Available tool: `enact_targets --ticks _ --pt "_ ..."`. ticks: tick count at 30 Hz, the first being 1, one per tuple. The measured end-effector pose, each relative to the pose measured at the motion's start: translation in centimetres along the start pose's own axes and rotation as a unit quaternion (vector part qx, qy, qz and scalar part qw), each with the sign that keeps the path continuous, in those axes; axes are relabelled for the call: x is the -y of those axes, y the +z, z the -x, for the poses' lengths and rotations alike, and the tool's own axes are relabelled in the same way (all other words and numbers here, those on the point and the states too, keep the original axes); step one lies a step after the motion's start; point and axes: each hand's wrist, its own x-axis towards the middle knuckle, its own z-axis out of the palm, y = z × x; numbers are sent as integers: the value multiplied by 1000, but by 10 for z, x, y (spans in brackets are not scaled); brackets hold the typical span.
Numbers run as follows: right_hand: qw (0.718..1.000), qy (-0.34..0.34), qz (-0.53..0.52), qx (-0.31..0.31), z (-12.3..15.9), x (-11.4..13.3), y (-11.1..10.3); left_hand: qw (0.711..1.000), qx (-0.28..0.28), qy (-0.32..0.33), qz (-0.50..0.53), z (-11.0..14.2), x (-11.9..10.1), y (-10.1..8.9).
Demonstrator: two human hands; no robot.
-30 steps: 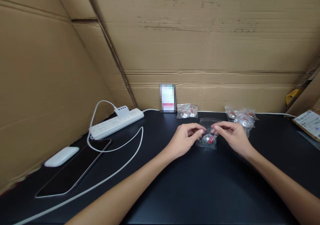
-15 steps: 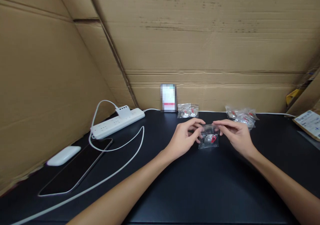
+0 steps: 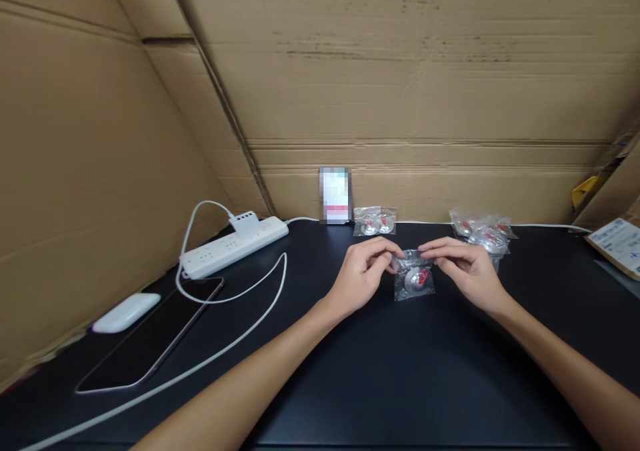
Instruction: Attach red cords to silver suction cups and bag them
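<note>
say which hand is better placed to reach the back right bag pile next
Probably the right hand: it is just in front of that pile of bags, while the left hand is farther off, on the other side of the clear bag.

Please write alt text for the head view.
A left hand and right hand touch the far edge of a clear plastic bag holding a round silvery item with red detail, at a black table. Similar bags lie behind.

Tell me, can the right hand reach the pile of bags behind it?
Probably yes: the right hand is just in front of the pile of bags, with nothing visible blocking the way, though it is at another clear bag.
</note>
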Motion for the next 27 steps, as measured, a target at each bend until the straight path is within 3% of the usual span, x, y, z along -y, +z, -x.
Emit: enact_targets --ticks 3,9,15,19,22,27 --pt "1000 18 -15 2 0 1 0 999 -16 8 -39 0 -2 1" --pt "987 90 -105 -83 -3 -1 3 997 -25 23 -70 3 -5 5" --pt "993 108 -30 25 -3 -6 6 998 -18 16 -50 4 -8 6" --pt "994 95 -38 30 -1 -8 6 999 -13 -25 -33 4 -4 8" --pt "995 87 -22 39 -1 -8 6 997 25 -52 -56 3 0 8" --pt "995 78 25 54 0 -5 8 995 51 -34 -73 4 -3 9"
